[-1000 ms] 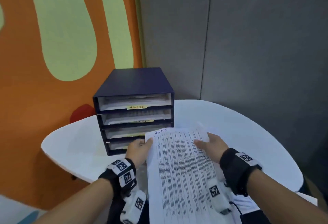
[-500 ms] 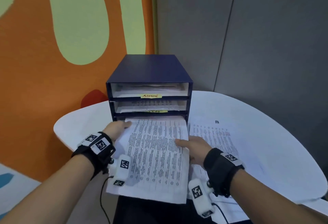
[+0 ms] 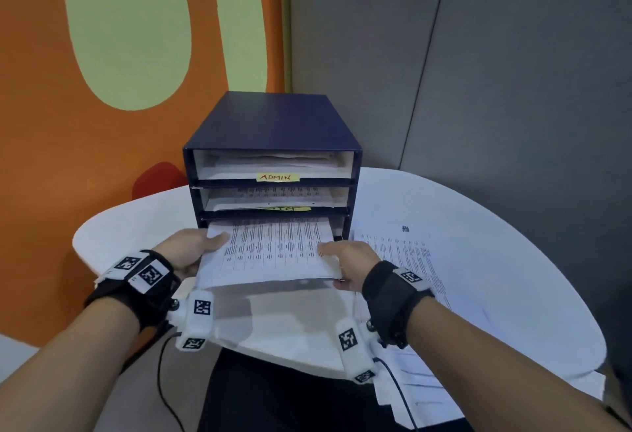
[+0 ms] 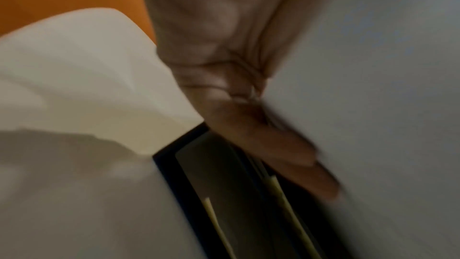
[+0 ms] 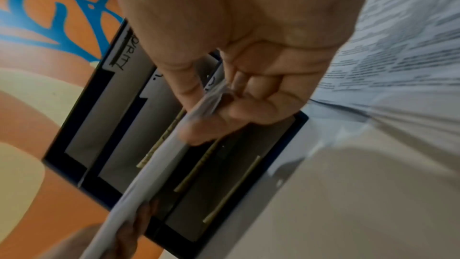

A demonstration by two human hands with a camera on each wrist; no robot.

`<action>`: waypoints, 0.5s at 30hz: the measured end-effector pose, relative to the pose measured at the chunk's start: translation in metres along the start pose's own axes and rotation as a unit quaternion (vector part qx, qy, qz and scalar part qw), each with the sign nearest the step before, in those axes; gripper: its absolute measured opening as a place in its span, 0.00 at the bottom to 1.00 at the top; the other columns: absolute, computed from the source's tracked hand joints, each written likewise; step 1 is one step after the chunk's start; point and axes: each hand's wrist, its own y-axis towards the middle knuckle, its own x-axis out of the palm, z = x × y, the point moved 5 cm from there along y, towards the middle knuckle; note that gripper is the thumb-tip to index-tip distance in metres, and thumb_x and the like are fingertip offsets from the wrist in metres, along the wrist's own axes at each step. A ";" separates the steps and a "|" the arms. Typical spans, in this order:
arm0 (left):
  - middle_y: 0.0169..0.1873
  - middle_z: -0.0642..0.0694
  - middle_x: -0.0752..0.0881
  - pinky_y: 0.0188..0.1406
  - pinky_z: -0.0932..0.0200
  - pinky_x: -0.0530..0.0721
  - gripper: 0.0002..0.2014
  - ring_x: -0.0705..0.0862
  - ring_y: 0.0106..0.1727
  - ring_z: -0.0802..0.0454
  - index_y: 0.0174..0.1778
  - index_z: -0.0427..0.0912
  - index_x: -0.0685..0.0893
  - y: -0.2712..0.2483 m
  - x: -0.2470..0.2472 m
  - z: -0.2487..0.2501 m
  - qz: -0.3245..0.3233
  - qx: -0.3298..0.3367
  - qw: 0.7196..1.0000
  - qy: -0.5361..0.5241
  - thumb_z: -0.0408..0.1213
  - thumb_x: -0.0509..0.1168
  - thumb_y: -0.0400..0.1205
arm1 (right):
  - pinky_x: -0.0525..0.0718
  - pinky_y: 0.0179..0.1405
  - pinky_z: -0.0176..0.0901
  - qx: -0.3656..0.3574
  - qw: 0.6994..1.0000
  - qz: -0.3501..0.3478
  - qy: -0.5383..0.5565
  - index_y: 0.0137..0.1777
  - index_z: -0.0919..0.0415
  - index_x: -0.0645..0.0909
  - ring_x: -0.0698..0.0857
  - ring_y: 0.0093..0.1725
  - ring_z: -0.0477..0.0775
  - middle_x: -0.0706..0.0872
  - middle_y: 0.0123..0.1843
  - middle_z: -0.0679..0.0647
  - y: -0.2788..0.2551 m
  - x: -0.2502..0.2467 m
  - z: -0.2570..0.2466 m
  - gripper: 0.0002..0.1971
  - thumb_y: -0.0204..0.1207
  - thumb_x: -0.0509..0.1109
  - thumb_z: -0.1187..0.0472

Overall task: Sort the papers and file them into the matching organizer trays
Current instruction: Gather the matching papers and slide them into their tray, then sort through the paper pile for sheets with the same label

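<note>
Each grip pinches a side edge of the printed sheaf (image 3: 273,250), the left hand (image 3: 191,250) and right hand (image 3: 349,260) opposite; light and floppy, it probably needs this two-edged hold as it sits half inside the organizer's (image 3: 273,127) third tray above the bench (image 3: 496,260).

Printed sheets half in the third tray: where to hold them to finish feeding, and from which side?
Hold the printed sheets at the two long side edges, near the end that sticks out, coming from the front of the organizer. The left hand and right hand pinch there now. The far end is already in the slot, so side grips likely keep the limp paper flat.
</note>
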 end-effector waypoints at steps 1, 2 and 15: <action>0.22 0.43 0.69 0.20 0.62 0.58 0.23 0.62 0.18 0.53 0.34 0.41 0.71 0.008 0.000 0.000 0.023 0.015 1.000 0.006 0.56 0.73 0.73 | 0.75 0.25 0.39 0.004 1.000 -0.013 -0.007 0.55 0.64 0.80 0.82 0.29 0.52 0.83 0.44 0.55 -0.001 0.000 0.004 0.12 0.75 0.73 0.59; 0.22 0.44 0.69 0.23 0.59 0.61 0.26 0.64 0.20 0.52 0.33 0.42 0.69 0.008 0.002 0.001 0.048 0.019 0.998 0.022 0.58 0.73 0.73 | 0.69 0.21 0.37 0.003 1.000 -0.013 -0.015 0.56 0.64 0.78 0.78 0.23 0.50 0.82 0.42 0.56 0.000 -0.002 0.008 0.12 0.76 0.71 0.61; 0.38 0.40 0.93 0.22 0.70 0.85 0.14 0.90 0.29 0.58 0.59 0.27 0.83 -0.009 0.011 0.014 0.030 -0.003 0.987 -0.160 0.34 0.69 0.83 | 0.88 0.33 0.40 -0.019 0.982 0.049 0.184 0.60 0.74 0.75 0.90 0.38 0.54 0.89 0.46 0.66 0.020 0.027 -0.015 0.14 0.78 0.69 0.70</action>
